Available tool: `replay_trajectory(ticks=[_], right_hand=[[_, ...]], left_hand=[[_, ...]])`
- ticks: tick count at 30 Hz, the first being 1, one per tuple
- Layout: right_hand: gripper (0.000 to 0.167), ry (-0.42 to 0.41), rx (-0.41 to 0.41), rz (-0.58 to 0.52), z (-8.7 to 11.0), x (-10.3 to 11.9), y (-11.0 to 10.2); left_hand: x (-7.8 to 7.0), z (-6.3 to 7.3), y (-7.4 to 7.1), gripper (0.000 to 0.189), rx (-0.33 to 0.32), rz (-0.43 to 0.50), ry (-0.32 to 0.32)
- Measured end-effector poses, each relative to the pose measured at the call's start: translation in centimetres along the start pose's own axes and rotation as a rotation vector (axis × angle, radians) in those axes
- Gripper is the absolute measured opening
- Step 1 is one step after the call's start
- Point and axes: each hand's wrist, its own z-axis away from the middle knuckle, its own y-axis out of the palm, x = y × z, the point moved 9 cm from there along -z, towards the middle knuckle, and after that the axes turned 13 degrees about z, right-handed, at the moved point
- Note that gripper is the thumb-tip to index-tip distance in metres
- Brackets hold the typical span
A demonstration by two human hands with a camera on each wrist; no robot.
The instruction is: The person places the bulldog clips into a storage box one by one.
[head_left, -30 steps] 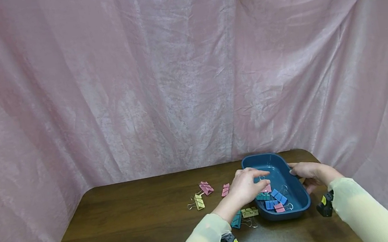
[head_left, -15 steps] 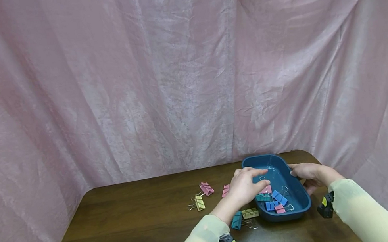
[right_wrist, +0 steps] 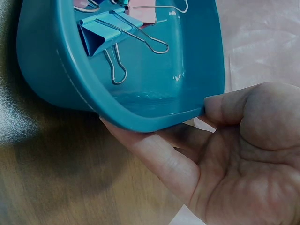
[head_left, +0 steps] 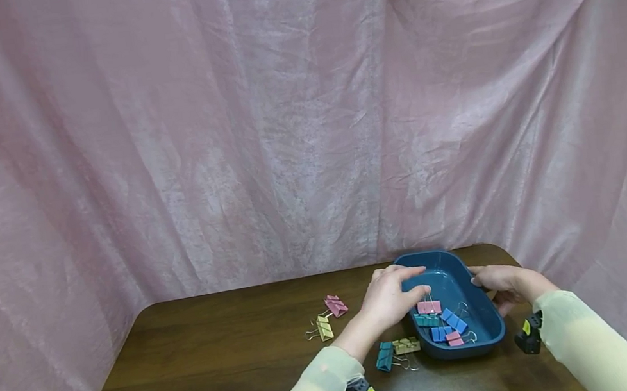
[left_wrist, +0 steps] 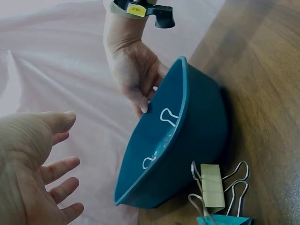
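A deep blue plastic bin (head_left: 482,324) holds several binder clips: pink (head_left: 429,307), teal and blue. My right hand (head_left: 506,282) grips its right side; in the right wrist view the thumb (right_wrist: 220,110) lies at the rim, with fingers against the outer wall. Over the bin's left edge, my left hand (head_left: 390,296) has thumb and fingers apart, and nothing is between them. The left wrist view shows this left hand (left_wrist: 33,164) loosely spread, clear of the bin (left_wrist: 201,117).
Just left of the bin lie a teal binder clip (head_left: 385,356) and a yellow binder clip (head_left: 406,345). Farther left on the brown wooden table (head_left: 221,354) are a pink binder clip (head_left: 336,305) and another yellow binder clip (head_left: 325,328). A pink curtain (head_left: 282,128) hangs behind.
My left hand has drawn slightly left, uncovering more of the pink binder clip in the bin and covering the one on the table beside it. The right hand keeps its grip.
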Motion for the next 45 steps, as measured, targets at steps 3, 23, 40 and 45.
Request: replay_trajectory(ticks=[3, 23, 40, 45], right_hand=[[0.059, -0.003, -0.004, 0.001, -0.1, 0.0, -0.1], [0.059, -0.011, -0.024, 0.009, 0.1, -0.1, -0.3], [0.058, -0.013, -0.021, 0.0, 0.2, 0.0, -0.3], [0.058, -0.004, -0.021, -0.005, 0.1, -0.1, -0.4]], left_hand=[[-0.2, 0.0, -0.4, 0.041, -0.006, 0.002, 0.013], [-1.1, 0.2, -3.3, 0.04, -0.064, 0.018, 0.075], [-1.0, 0.9, -5.5, 0.038, -0.103, 0.084, 0.078], [-1.1, 1.1, -6.1, 0.037, -0.121, 0.092, 0.088]])
